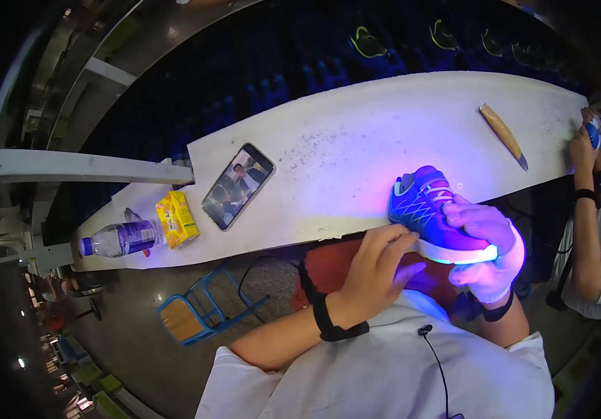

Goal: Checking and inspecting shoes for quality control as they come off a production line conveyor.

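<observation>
A small sneaker (pixel 423 209) with crossed lacing lines on its side and a pale sole is tilted above the near edge of the white bench. My right hand (pixel 490 241), which looks partly covered by a white glove, grips it around the toe. Bright blue-violet light shines on the sole beside that hand and tints the shoe. My left hand (pixel 377 269) is at the sole near the heel end, fingers bent and thumb apart, the fingertips touching or very close to the shoe. Whether anything small lies under those fingertips cannot be seen.
On the bench (pixel 328 174) lie a wooden-handled tool (pixel 504 136), a phone (pixel 238 186) playing a video, a yellow carton (pixel 177 219) and a plastic bottle (pixel 122 239). Dark shoes (pixel 369 43) line the far side. A co-worker's hands (pixel 584 148) are at right; a blue-framed stool (pixel 183 319) stands below left.
</observation>
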Demonstrator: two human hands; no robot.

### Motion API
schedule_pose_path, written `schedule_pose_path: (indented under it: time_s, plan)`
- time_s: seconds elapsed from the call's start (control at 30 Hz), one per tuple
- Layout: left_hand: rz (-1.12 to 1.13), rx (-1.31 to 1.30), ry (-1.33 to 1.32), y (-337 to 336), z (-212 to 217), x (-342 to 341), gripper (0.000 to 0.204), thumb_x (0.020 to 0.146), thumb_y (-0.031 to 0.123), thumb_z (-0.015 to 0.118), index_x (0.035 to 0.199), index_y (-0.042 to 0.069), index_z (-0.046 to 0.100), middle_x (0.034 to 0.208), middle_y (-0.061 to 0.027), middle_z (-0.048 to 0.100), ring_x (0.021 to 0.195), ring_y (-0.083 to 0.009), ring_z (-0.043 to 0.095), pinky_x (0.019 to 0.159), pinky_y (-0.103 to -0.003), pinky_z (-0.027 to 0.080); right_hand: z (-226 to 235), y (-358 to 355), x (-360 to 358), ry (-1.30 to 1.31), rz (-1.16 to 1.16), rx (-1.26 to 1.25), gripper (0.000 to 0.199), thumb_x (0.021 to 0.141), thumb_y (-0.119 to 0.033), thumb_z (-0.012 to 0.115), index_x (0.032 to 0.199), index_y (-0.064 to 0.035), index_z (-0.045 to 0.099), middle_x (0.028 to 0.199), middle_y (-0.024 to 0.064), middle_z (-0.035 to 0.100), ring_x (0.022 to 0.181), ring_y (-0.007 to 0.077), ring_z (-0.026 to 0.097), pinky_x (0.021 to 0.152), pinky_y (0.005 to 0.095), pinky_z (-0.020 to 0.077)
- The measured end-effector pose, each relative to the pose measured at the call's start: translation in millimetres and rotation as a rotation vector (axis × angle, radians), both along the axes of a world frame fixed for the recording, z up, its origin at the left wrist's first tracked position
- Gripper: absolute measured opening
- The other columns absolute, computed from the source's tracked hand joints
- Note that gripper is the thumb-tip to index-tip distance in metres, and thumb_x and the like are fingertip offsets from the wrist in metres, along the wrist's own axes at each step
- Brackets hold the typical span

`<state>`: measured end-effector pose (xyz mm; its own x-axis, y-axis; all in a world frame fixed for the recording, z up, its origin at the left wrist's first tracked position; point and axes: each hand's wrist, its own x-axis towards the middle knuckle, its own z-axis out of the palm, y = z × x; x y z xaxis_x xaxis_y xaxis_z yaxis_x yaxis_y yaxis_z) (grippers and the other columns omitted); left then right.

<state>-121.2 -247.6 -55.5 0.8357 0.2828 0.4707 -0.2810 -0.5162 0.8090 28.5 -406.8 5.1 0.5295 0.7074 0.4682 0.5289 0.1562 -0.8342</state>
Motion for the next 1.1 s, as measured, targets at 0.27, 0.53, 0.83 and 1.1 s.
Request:
schedule_pose_path:
  time_s: [0.27, 0.53, 0.83, 1.1]
  plan:
    - [0.051, -0.133, -0.003, 0, 11, 19, 0.050, 0.065, 0.014, 0.098, 0.096, 0.005, 0.059, 0.092, -0.0120, 0.063, 0.080, -0.0333, 0.064, 0.066, -0.043, 0.054, 5, 1, -11, -0.103, -0.031, -0.064, 0.061, 0.074, -0.037, 0.097, 0.118, -0.0043, 0.071, 0.114, 0.0163, 0.077, 0.104, 0.0363, 0.077, 0.103, 0.0515, 0.0588]
    - [0.090, -0.067, -0.076, -10, 0, 29, 0.048, 0.073, 0.019, 0.095, 0.091, 0.008, 0.052, 0.079, -0.0084, 0.051, 0.067, -0.0290, 0.054, 0.058, -0.042, 0.043, 1, -1, -2, 0.059, -0.024, -0.023, 0.053, 0.079, -0.027, 0.094, 0.120, -0.0030, 0.070, 0.120, 0.0186, 0.077, 0.110, 0.0347, 0.075, 0.109, 0.0537, 0.0539]
    - [0.092, -0.030, -0.168, -6, -2, 51, 0.036, 0.078, 0.013, 0.085, 0.098, 0.009, 0.055, 0.085, -0.0064, 0.059, 0.075, -0.0288, 0.059, 0.089, -0.052, 0.052, -4, 1, 4, 0.287, -0.088, 0.127, 0.060, 0.070, -0.020, 0.100, 0.117, 0.0001, 0.069, 0.115, 0.0202, 0.077, 0.116, 0.0359, 0.074, 0.113, 0.0556, 0.0523]
    - [-0.058, -0.178, -0.016, -3, 7, 54, 0.041, 0.073, 0.015, 0.091, 0.099, 0.007, 0.060, 0.091, -0.0084, 0.063, 0.084, -0.0314, 0.061, 0.112, -0.061, 0.049, -17, -21, 12, 0.129, -0.134, 0.074, 0.050, 0.069, -0.009, 0.100, 0.106, 0.0006, 0.067, 0.111, 0.0215, 0.077, 0.113, 0.0376, 0.076, 0.107, 0.0577, 0.0564]
